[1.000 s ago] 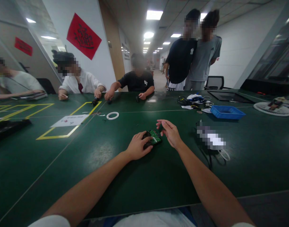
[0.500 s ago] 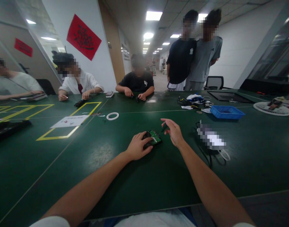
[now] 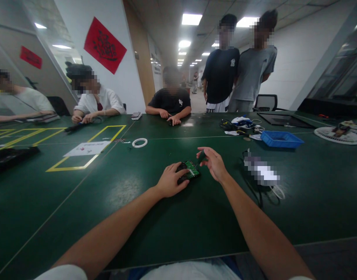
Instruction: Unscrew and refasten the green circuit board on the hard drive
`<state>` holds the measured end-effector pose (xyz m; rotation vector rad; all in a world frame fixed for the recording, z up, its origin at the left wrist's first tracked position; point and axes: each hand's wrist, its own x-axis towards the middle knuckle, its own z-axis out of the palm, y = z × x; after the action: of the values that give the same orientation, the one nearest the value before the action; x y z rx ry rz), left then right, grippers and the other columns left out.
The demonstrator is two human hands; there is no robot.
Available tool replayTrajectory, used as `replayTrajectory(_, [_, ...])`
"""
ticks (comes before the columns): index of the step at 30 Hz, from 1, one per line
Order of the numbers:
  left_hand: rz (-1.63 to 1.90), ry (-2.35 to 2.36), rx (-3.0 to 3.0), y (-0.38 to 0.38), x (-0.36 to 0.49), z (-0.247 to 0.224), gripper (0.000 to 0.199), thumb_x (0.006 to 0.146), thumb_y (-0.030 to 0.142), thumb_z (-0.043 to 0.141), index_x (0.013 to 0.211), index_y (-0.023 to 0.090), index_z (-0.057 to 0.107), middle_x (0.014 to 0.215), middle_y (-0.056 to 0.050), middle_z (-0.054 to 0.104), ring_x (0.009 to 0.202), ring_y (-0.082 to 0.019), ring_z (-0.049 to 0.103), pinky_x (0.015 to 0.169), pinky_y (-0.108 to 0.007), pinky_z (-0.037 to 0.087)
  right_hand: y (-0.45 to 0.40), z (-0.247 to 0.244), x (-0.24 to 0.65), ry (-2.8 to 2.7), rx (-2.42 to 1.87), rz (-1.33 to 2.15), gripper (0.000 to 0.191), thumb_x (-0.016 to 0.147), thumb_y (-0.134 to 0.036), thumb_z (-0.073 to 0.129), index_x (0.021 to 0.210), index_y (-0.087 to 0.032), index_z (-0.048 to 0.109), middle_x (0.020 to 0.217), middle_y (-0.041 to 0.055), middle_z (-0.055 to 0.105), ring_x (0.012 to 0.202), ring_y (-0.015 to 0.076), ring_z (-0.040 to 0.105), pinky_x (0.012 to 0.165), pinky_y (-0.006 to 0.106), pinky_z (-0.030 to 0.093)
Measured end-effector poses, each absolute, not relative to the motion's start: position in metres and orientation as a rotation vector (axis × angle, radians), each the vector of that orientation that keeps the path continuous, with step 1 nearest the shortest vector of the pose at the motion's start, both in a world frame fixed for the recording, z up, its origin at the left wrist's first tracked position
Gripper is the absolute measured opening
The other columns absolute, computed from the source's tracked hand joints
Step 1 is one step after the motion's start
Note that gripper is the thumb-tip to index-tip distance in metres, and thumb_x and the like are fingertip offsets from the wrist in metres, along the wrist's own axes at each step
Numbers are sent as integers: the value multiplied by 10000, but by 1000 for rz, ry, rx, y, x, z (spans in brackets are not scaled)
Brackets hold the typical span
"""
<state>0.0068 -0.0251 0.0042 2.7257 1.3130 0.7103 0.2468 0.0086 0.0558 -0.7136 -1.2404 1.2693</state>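
Observation:
A small black device with an exposed green circuit board (image 3: 192,168) lies on the green table in front of me. My left hand (image 3: 172,181) is closed over its left side, thumb and fingers pressing the casing and the board against the tabletop. In my right hand (image 3: 215,163), fingers curled round its dark handle, is a screwdriver (image 3: 201,157). It is tilted, with its thin shaft reaching down to the right side of the board. Exactly where the tip touches is too small to tell.
Right of my hands lie a blurred-out phone-like item (image 3: 261,171) and cables (image 3: 258,194). Farther back are a blue tray (image 3: 282,139), a white fan-like grille (image 3: 337,136) and a white ring (image 3: 139,142). Paper (image 3: 86,148) lies across yellow tape. Several people sit or stand opposite.
My right fingers have shifted slightly on the screwdriver's handle; my left hand and the device stay put. Across the table, a seated person's hands and a dark item moved left, and the standing people moved apart.

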Motion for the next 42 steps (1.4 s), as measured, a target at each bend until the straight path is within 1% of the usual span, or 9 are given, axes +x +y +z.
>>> replayTrajectory(3, [715,1313,2719,-25,7,4,497,916,515,612,1362,296,629,1538,-122,428,1374,-377,433,1106,-589,370,8,57,246,-1257,-740,1220,326,865,-495,692,1031,-221,754,991,70,702,885,201,625,547,251,481])
replayTrajectory(7, [727,1311,2708,-25,7,4,492,912,515,617,1352,295,638,1531,-118,441,1366,-380,440,1098,-592,377,8,56,243,-1272,-705,1253,291,864,-487,702,942,-210,742,1061,85,718,930,213,640,592,266,516])
replayTrajectory(13, [734,1313,2717,-25,7,4,495,909,507,622,1358,299,632,1531,-117,442,1368,-377,438,1096,-586,380,7,56,246,-1189,-657,1389,364,900,-547,645,979,-198,712,1001,97,740,926,233,686,679,331,572])
replayTrajectory(19, [719,1322,2722,-26,7,4,505,916,507,614,1376,299,615,1537,-120,432,1384,-374,423,1110,-592,367,7,59,250,-1239,-731,1293,328,854,-480,725,1079,-243,740,1018,61,703,916,201,637,575,254,534])
replayTrajectory(23, [716,1325,2725,-25,7,3,505,914,503,617,1374,297,618,1532,-126,437,1382,-374,429,1101,-588,380,9,58,250,-1203,-755,1213,280,842,-470,727,984,-231,759,1055,67,702,892,189,614,537,229,493])
replayTrajectory(28, [733,1319,2726,-25,8,3,492,906,490,632,1360,303,629,1523,-119,451,1375,-372,436,1104,-593,375,9,56,249,-1161,-667,1355,260,854,-466,725,946,-226,686,1136,79,727,927,206,662,607,269,530])
replayTrajectory(33, [736,1324,2724,-27,9,4,489,912,485,624,1367,306,622,1519,-121,451,1378,-364,435,1110,-585,371,9,54,247,-1110,-617,1425,303,896,-521,662,994,-235,650,1060,79,745,945,227,695,697,332,575])
replayTrajectory(39, [724,1321,2726,-26,9,4,492,909,493,624,1359,295,629,1515,-131,454,1385,-371,429,1108,-584,373,11,56,250,-1194,-716,1293,348,868,-487,706,1127,-254,700,977,52,717,919,206,669,627,280,553])
replayTrajectory(42, [724,1314,2726,-26,8,4,492,914,495,617,1363,295,625,1515,-133,452,1386,-369,429,1109,-582,373,11,56,251,-1224,-754,1215,301,862,-475,710,1032,-229,739,958,54,708,894,190,646,599,255,533])
